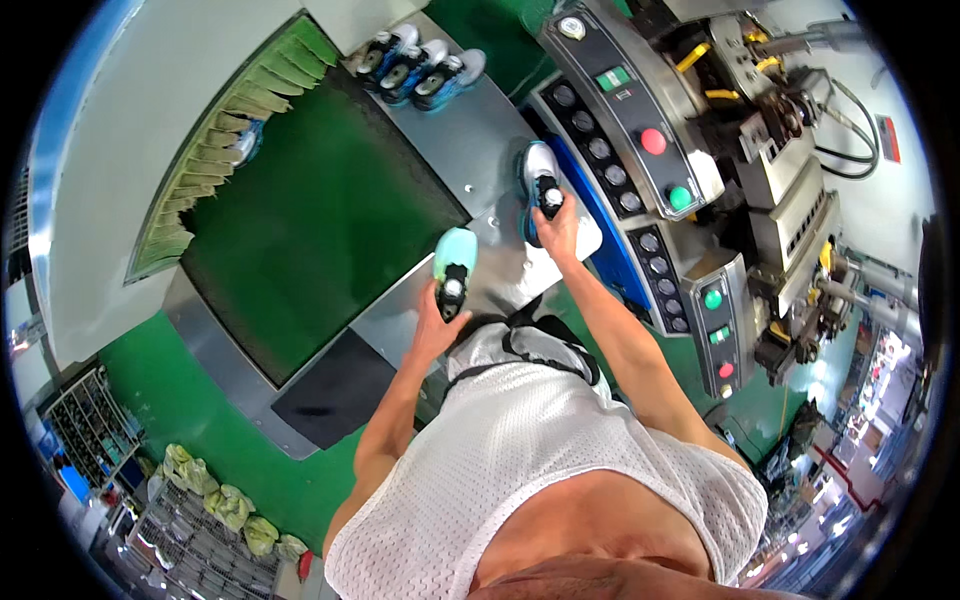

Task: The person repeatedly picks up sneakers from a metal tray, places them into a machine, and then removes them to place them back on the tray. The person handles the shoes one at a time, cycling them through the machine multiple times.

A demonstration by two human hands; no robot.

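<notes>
My left hand [432, 328] is closed round the heel end of a sports shoe with a mint-green toe [456, 250] and black collar. That shoe points away from me, near the front corner of the green conveyor belt [320, 230]. To the right, my right hand [560, 226] grips the collar of another sports shoe [540, 160], which has a white toe and blue side. This one is beside the metal ledge and the blue edge of the machine. Something pale shows inside both shoe openings. The fingers under each shoe are partly hidden.
Three white, black and blue shoes [420, 68] stand on the metal ledge at the far side. A strip curtain [235, 140] hangs over the belt's left end, with a shoe [248, 142] partly behind it. A machine with control panels [640, 125] borders the right. Wire racks [200, 540] stand lower left.
</notes>
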